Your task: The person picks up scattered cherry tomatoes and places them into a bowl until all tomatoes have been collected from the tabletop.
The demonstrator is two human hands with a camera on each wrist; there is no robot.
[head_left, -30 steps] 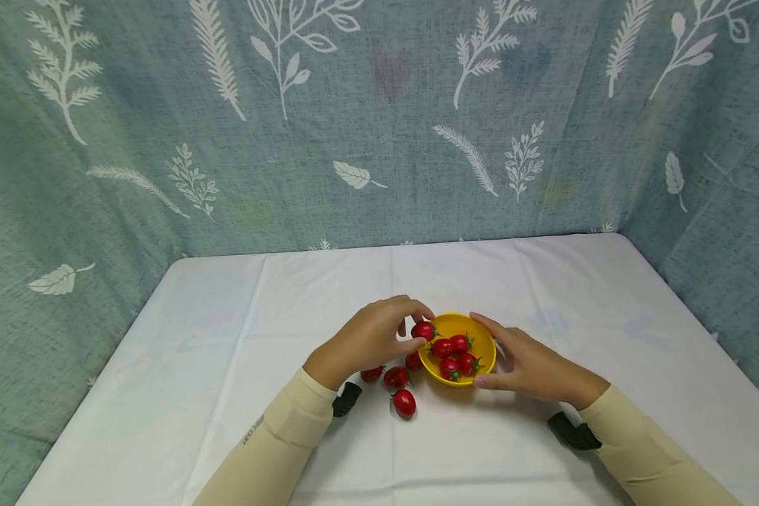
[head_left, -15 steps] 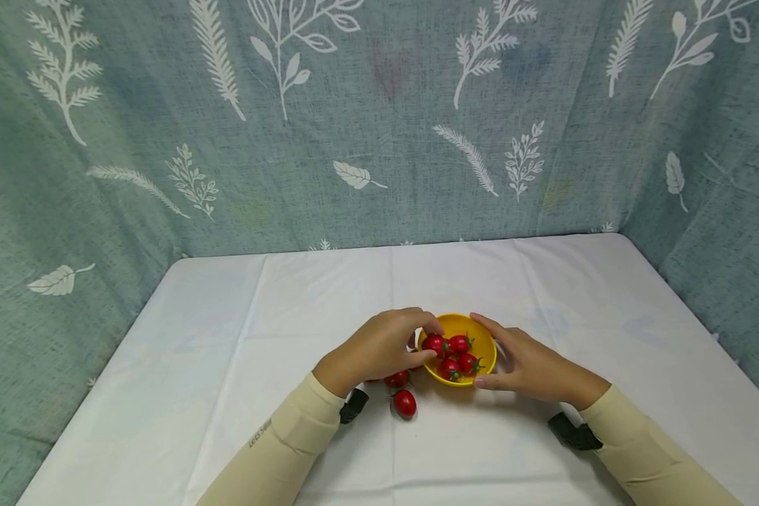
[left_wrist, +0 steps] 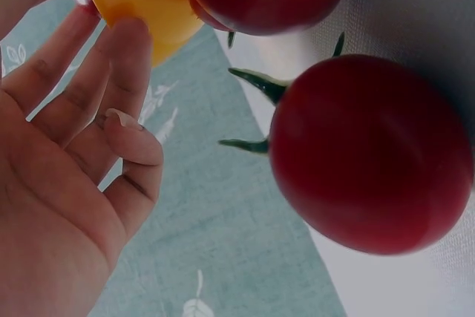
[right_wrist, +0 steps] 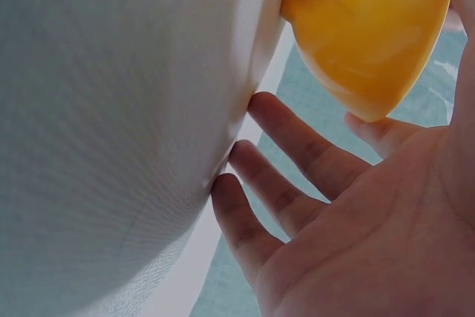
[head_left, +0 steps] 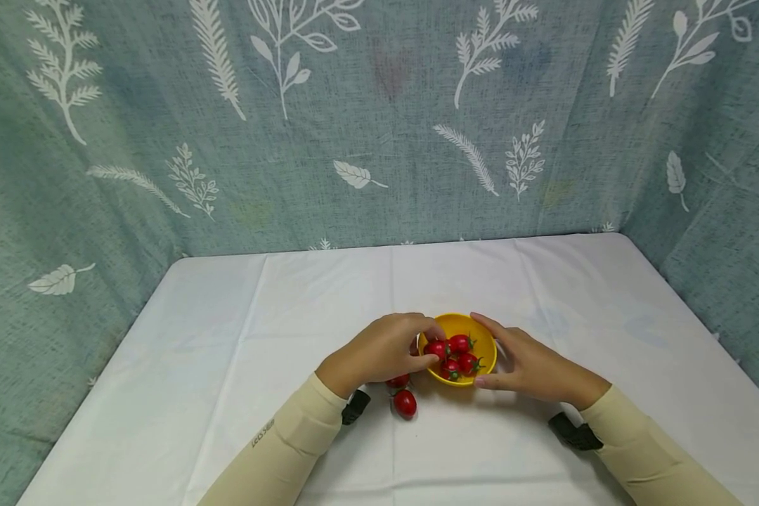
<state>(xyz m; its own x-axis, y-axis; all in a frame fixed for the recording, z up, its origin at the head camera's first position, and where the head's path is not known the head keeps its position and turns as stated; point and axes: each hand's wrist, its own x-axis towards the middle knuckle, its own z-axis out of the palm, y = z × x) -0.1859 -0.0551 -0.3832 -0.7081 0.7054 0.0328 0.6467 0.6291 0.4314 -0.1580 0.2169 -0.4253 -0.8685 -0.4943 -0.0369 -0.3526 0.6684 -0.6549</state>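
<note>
A small yellow bowl (head_left: 458,325) stands on the table with several red cherry tomatoes (head_left: 460,343) in it. My left hand (head_left: 386,351) reaches over its left rim and pinches a cherry tomato (head_left: 437,350) between thumb and index finger, low among the others. From the right, my right hand (head_left: 531,365) holds the bowl, thumb at the near rim and index finger at the far rim. In the right wrist view its other fingers (right_wrist: 286,139) extend below the yellow bowl (right_wrist: 364,27), tips touching the cloth. The left wrist view shows the held tomato only as a red sliver.
Loose cherry tomatoes lie left of the bowl: one in front (head_left: 405,404) and another (head_left: 398,381) partly under my left hand. Close to the left wrist camera sits a large-looking tomato (left_wrist: 371,154). White cloth (head_left: 278,422) covers the table; a green leaf-print curtain (head_left: 354,218) hangs behind.
My left hand has moved right and slightly down, carrying the tomato from the bowl's left rim into the bowl. It now covers more loose tomatoes. The right hand has stayed put.
</note>
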